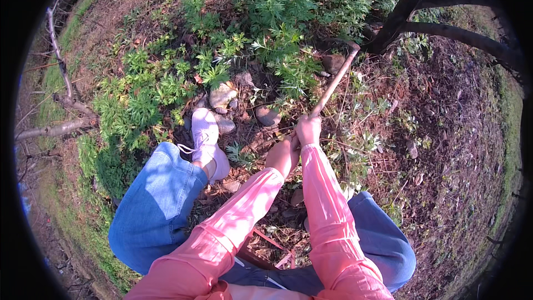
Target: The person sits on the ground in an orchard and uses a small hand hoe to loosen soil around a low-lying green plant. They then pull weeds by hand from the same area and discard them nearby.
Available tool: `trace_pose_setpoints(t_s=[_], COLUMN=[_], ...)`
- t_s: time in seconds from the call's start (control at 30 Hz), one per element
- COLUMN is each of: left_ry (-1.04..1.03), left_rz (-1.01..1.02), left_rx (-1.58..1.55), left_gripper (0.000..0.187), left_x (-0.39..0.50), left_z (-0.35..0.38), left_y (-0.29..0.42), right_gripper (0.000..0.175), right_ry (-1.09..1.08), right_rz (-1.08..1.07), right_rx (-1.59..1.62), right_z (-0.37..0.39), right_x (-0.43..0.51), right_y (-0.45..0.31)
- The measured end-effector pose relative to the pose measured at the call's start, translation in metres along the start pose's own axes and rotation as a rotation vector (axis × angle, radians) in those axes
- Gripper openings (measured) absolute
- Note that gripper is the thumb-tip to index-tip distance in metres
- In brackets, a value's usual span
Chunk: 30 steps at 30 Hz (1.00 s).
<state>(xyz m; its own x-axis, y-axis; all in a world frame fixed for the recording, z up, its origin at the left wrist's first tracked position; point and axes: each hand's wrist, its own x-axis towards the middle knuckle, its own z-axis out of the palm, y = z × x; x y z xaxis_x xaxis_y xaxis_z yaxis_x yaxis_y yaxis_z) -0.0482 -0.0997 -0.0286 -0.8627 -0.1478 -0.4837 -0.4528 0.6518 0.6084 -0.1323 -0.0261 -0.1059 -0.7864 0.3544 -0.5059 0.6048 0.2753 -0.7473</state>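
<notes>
Both my hands grip the wooden handle (335, 83) of a long tool, which slants up and right. My right hand (309, 129) is closed around it just above my left hand (283, 155), which holds the lower end. The tool's head lies among leaves near the base of a dark tree trunk, mostly hidden, so its kind is not plain. Leafy green weeds (270, 4) grow beyond the hands, left of the tool's head. Cut or flattened stems (362, 146) lie on the soil to the right of my hands.
A brown stone (333, 64) lies beside the handle; another round stone (267, 116) and a pale rock (222, 94) are nearer my shoe (205, 133). A forked tree trunk (391, 29) stands at the upper right, and bare branches (70, 102) reach in at the left.
</notes>
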Motion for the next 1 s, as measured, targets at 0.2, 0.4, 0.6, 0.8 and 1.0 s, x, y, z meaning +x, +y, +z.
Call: trace_pose_setpoints(t_s=[0.2,0.4,0.6,0.8,1.0], left_ry=[0.021,0.060,-0.036,-0.037,-0.004], left_rz=[-0.039,-0.114,-0.332,-0.136,0.038], left_rx=[0.226,0.269,0.265,0.316,0.201], left_gripper=[0.039,0.037,0.038,0.027,0.022], left_x=[-0.035,-0.115,-0.194,-0.193,-0.084], left_z=[-0.042,-0.029,-0.033,-0.024,-0.021], left_y=[-0.042,-0.088,-0.091,-0.089,-0.020], right_gripper=[0.035,0.029,0.027,0.031,0.035], right_ry=[-0.106,-0.253,-0.352,-0.142,0.118], right_rz=[-0.170,0.172,0.214,0.125,-0.050], right_rx=[-0.105,-0.001,0.157,0.358,0.284], right_z=[0.041,0.027,0.025,-0.008,-0.017], right_x=[-0.070,-0.151,-0.224,-0.229,-0.104], right_y=[-0.009,0.014,0.060,0.047,0.012])
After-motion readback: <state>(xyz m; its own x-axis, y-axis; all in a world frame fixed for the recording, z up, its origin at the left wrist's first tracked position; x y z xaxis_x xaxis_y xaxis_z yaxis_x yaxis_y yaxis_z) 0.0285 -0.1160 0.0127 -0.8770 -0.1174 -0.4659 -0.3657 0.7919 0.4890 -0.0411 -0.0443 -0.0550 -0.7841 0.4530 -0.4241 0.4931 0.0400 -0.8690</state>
